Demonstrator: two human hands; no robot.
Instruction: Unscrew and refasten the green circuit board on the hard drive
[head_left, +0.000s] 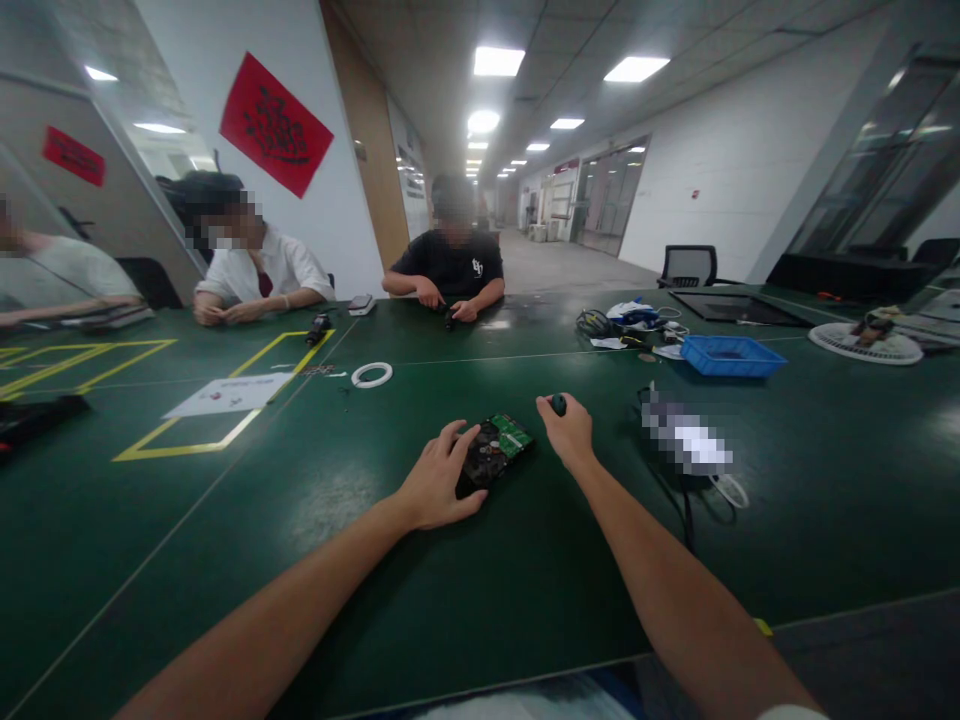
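A hard drive (495, 450) lies on the green table, its green circuit board facing up at the right end. My left hand (439, 480) steadies it, with the fingers over its far-left side and the thumb along the near edge. Just right of the drive, my right hand (570, 432) is closed around what looks like a screwdriver (558, 404). Only the rounded dark end of its handle shows; the shaft is hidden by the hand. A gap separates the right hand from the drive.
Right of my hands lies a blurred-out device (686, 435) with cables. Beyond it are a blue tray (731, 357), tangled cables (596, 323) and a fan grille (866, 342). A white ring (372, 375) and paper sheet (229, 394) lie left. Several people sit across the table.
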